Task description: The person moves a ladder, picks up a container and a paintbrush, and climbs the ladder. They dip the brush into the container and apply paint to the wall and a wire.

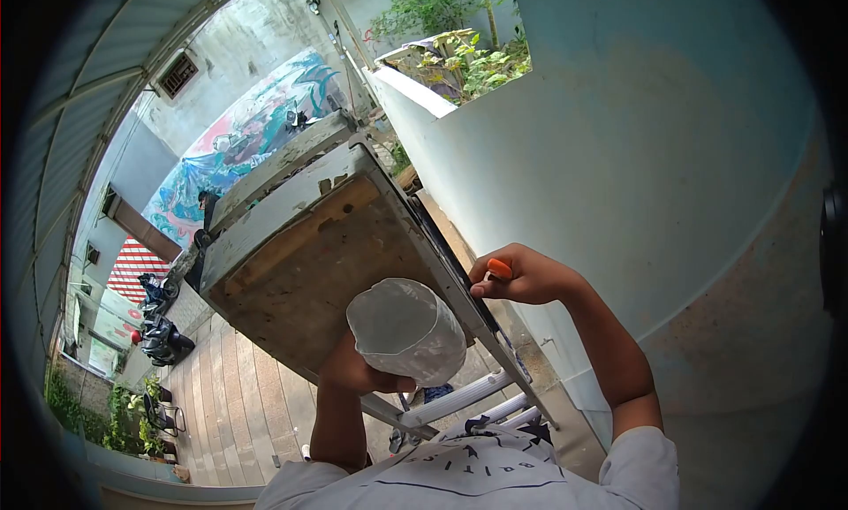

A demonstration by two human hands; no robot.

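Note:
My left hand (349, 369) is wrapped round the side of a whitish translucent plastic container (402, 324) with an uneven cut rim, its mouth facing up toward me. Pale smears cover its wall; I cannot make out anything inside. To the right, my right hand (530, 276) is closed round an orange handle (500, 269), whose end pokes out above the fingers. The tool's working end is hidden. This hand is beside the pale blue wall (654, 166), near the dark edge of a weathered box-like piece with a brown wooden face (300, 245).
Below the container, a metal ladder (459, 397) shows its steps close to my body. Far below are a paved yard (238, 395), parked motorbikes (163, 340) and potted plants (150, 413). Greenery (486, 73) grows behind the wall's top edge; a painted mural (238, 148) stands beyond.

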